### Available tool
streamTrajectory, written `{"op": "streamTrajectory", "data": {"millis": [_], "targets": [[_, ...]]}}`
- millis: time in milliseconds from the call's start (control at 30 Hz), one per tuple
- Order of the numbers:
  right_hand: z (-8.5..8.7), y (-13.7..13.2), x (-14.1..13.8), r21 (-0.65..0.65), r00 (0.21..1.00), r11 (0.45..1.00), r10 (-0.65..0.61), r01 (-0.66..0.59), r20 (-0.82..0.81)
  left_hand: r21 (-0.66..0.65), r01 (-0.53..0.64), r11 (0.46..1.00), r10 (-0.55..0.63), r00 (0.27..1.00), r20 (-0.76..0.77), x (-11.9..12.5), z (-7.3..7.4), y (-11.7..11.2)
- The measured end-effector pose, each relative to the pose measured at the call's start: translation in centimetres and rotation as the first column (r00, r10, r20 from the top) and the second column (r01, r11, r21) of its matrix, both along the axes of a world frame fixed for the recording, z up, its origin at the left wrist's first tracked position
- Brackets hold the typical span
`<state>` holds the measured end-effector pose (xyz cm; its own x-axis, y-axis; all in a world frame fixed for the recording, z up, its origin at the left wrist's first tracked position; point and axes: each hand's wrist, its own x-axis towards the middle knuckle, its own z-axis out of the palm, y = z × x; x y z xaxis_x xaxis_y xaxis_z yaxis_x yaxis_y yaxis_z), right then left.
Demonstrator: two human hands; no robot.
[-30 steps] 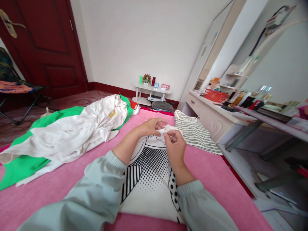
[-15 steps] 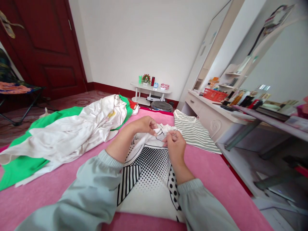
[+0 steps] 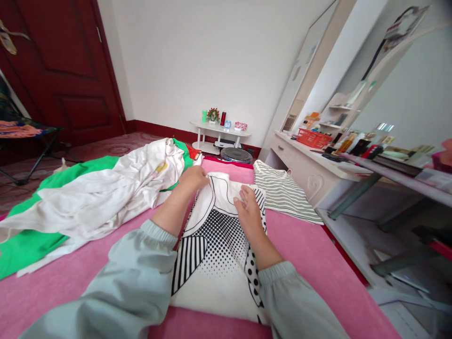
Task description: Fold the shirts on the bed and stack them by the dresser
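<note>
A white garment with black dots and stripes point(image 3: 222, 245) lies folded into a long rectangle on the pink bed cover point(image 3: 300, 263) in front of me. My left hand point(image 3: 195, 179) is closed at its far left corner, fingers pinched on the fabric edge. On the far right part of the same garment rests my right hand point(image 3: 248, 207), its fingers apart and lying on the cloth. Just beyond it, to the right, is a folded striped garment point(image 3: 282, 190) in white and dark lines.
White clothes point(image 3: 106, 197) and a green garment point(image 3: 31, 256) lie heaped along the bed's left side. A dressing table point(image 3: 303, 165) with bottles and a red basket point(image 3: 313, 138) stands at the right. Past the bed's far edge is a low white stand point(image 3: 221, 128).
My hands have moved apart, the left one outward to the far left corner. The bunched far end of the printed garment is now spread flatter. My right hand's fingers have opened.
</note>
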<state>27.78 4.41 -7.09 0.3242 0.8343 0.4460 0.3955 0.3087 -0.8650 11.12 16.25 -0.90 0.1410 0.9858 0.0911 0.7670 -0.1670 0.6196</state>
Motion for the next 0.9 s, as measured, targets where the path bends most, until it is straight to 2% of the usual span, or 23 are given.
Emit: {"op": "streamTrajectory", "data": {"millis": [100,233,300,367,433,467,500,600,633,667,733,800,867,900], "targets": [[-0.2,-0.1,0.2,-0.065,0.989,0.998,-0.001,0.011,0.151,0.078,-0.078,0.994,0.088,0.987,-0.133,-0.3,-0.7,0.1],[0.0,-0.4,0.0,-0.056,0.920,0.998,0.003,0.021,0.393,0.103,-0.093,0.990,0.103,0.991,-0.090,-0.3,-1.5,0.5],[0.1,-0.5,-0.1,-0.046,0.893,0.999,0.010,0.012,0.450,0.117,-0.047,0.992,0.046,0.999,0.014,-0.1,-2.0,0.9],[0.0,-0.5,-0.2,-0.060,0.872,0.998,0.022,0.009,0.489,0.154,0.058,0.986,-0.076,0.990,0.119,0.1,-2.6,1.3],[0.0,-0.5,-0.2,-0.071,0.852,0.997,0.025,0.014,0.523,0.209,0.165,0.964,-0.198,0.969,0.150,0.3,-3.2,1.5],[0.1,-0.4,-0.1,-0.061,0.846,0.998,0.012,0.025,0.533,0.238,0.177,0.955,-0.213,0.967,0.136,0.3,-3.4,1.4],[0.2,-0.4,0.0,-0.040,0.842,0.998,-0.013,0.040,0.539,0.273,0.151,0.950,-0.188,0.976,0.112,0.4,-3.5,1.3],[0.5,-0.3,0.5,0.047,0.827,0.993,-0.116,0.108,0.551,0.402,-0.022,0.915,-0.004,0.998,0.063,0.6,-2.8,0.8],[0.6,-0.3,0.8,0.065,0.817,0.989,-0.144,0.130,0.558,0.424,-0.031,0.905,0.004,0.998,0.063,0.9,-2.4,0.6],[0.6,-0.2,1.1,0.069,0.806,0.987,-0.161,0.148,0.569,0.424,0.013,0.906,-0.046,0.997,0.067,1.2,-2.0,0.3],[0.5,0.0,1.7,0.041,0.777,0.984,-0.164,0.175,0.608,0.365,0.224,0.904,-0.272,0.959,0.084,2.1,-1.3,-0.2],[0.1,0.2,2.3,-0.011,0.743,0.981,-0.138,0.193,0.655,0.265,0.476,0.839,-0.509,0.858,0.072,3.3,-1.4,-0.8],[-0.2,0.4,3.1,-0.041,0.730,0.975,-0.136,0.219,0.670,0.161,0.611,0.775,-0.619,0.786,0.000,4.4,-2.3,-1.3],[-0.3,0.4,3.5,-0.033,0.733,0.969,-0.161,0.243,0.660,0.124,0.627,0.769,-0.625,0.779,-0.056,4.8,-3.0,-1.6]]}}
